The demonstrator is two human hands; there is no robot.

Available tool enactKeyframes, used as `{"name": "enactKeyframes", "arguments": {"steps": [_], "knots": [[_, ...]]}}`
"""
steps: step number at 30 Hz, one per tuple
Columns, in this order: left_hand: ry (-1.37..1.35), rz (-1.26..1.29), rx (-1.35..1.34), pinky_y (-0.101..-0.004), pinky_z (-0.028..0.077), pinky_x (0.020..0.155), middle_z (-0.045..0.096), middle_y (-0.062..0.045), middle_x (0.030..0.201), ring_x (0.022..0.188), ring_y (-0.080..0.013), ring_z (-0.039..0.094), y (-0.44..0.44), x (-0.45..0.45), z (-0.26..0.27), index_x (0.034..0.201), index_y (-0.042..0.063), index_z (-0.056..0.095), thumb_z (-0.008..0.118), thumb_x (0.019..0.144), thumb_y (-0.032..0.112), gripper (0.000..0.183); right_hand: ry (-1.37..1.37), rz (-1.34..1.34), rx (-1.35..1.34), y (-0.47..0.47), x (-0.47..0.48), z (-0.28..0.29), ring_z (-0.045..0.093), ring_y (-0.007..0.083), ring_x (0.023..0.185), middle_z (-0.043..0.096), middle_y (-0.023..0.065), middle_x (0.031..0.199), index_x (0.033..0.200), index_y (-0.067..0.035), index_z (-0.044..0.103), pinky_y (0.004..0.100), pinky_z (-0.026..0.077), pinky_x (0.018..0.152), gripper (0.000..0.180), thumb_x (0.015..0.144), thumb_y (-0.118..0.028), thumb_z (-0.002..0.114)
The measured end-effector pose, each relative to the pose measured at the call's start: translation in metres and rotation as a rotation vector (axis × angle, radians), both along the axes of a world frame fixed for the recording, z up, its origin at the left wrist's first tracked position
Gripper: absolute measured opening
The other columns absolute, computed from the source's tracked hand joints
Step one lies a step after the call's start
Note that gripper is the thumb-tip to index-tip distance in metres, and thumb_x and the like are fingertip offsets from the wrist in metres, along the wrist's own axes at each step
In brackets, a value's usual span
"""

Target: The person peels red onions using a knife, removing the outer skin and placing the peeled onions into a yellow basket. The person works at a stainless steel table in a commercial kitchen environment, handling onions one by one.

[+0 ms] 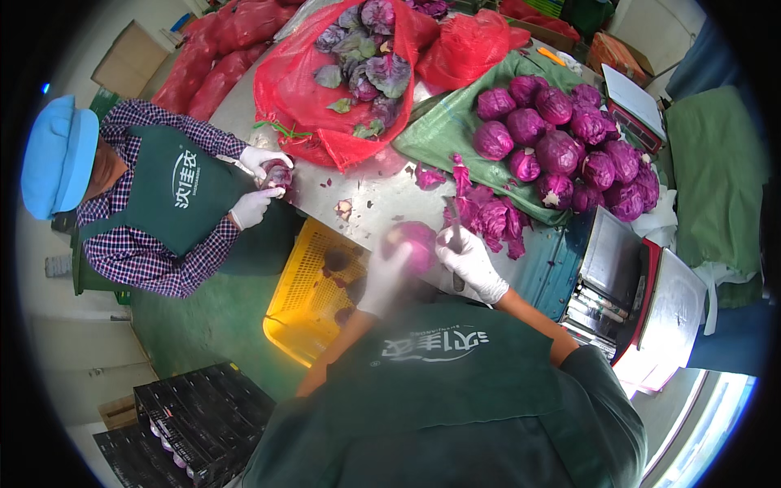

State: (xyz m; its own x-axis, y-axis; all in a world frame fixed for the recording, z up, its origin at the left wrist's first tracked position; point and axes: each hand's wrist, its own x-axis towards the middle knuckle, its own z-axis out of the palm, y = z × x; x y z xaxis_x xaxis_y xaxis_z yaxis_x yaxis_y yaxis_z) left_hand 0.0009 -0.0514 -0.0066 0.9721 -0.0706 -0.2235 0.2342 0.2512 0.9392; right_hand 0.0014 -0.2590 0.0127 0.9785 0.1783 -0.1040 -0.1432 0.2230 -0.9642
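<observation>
In a white glove, my left hand [385,277] is on a red cabbage [415,244] above the near edge of the metal table [317,183]; both are blurred. My right hand [468,261], also gloved, grips a knife [455,229] just right of that cabbage. Its blade points away from me. Torn purple cabbage leaves [491,216] lie in a heap beyond my right hand. Past them, a pile of trimmed red cabbages [558,152] rests on a green woven sack [445,131].
A co-worker [177,183] at the left trims another cabbage [277,175]. A yellow plastic basket [287,293] stands below the table edge. An open red mesh sack [277,85] holds untrimmed cabbages [366,79]. At the right is a packing machine [616,274]; black crates [201,415] are stacked lower left.
</observation>
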Motion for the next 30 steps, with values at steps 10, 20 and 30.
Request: {"name": "enactKeyframes", "arguments": {"steps": [10, 20, 30], "knots": [[0.135, -0.253, -0.469, -0.051, 0.055, 0.1, 0.056, -0.017, 0.146, 0.122, -0.0402, 0.061, 0.028, 0.003, -0.021, 0.155, 0.012, 0.044, 0.044, 0.101, 0.07, 0.079, -0.075, -0.314, -0.512, -0.053, 0.032, -0.042, 0.061, 0.0108, 0.065, 0.065, 0.004, 0.086, 0.119, -0.002, 0.06, 0.0266, 0.05, 0.054, 0.03, 0.099, -0.021, 0.072], [-0.362, -0.375, 0.637, -0.0507, 0.054, 0.102, 0.057, -0.01, 0.146, 0.136, -0.0408, 0.049, 0.009, 0.004, -0.008, 0.146, 0.015, 0.054, 0.047, 0.105, 0.054, 0.057, 0.007, 0.019, -0.326, -0.02, 0.018, -0.014, 0.062, 0.0096, 0.076, 0.071, 0.0071, 0.1, 0.133, 0.002, 0.059, 0.028, 0.052, 0.068, 0.041, 0.105, -0.027, 0.064], [-0.009, -0.334, -0.158, -0.0526, 0.048, 0.112, 0.05, -0.011, 0.152, 0.14, -0.0357, 0.048, 0.007, 0.004, -0.013, 0.152, 0.014, 0.045, 0.058, 0.102, 0.047, 0.061, 0.279, 0.051, -0.114, -0.009, 0.009, 0.004, 0.063, 0.0099, 0.07, 0.069, 0.0072, 0.103, 0.13, 0.0, 0.06, 0.0255, 0.051, 0.061, 0.042, 0.109, -0.036, 0.057]]}}
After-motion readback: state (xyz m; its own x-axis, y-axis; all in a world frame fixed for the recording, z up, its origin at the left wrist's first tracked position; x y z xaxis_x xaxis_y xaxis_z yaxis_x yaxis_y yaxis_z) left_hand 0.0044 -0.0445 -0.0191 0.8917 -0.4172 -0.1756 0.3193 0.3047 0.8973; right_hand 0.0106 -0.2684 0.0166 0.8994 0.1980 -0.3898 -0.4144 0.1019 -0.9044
